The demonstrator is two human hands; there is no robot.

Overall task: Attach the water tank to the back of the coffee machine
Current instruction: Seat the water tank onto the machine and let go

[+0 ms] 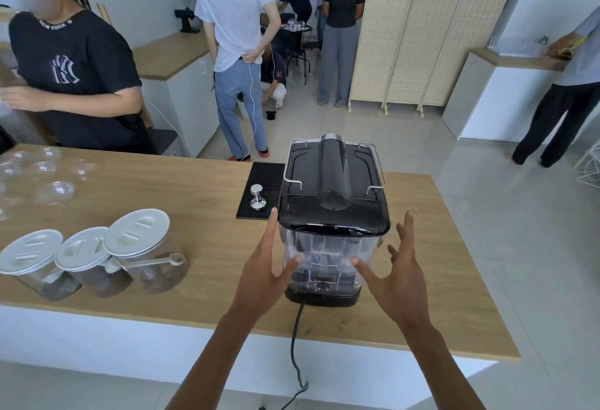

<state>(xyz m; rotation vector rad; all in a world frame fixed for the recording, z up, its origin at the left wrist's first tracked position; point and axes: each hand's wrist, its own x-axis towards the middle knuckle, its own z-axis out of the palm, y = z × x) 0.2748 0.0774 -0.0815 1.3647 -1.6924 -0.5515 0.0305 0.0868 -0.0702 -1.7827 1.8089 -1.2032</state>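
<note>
Standing at the back of the black coffee machine (334, 182) on the wooden worktop (194, 201), the clear water tank (324, 257) appears already dropped into its base, with both hands spread beside it: the left hand (263, 276) touches its left wall with thumb and forefinger, and the right hand (396, 276) touches it only at the thumb, fingers splayed, neither one clamped. If the tank is not fully seated, letting go now could leave it tilted or leaking. A sideways nudge could shift the machine towards the tamper (257, 196) on the black mat (259, 182), or tug the power cord (297, 338) hanging over the near edge.
</note>
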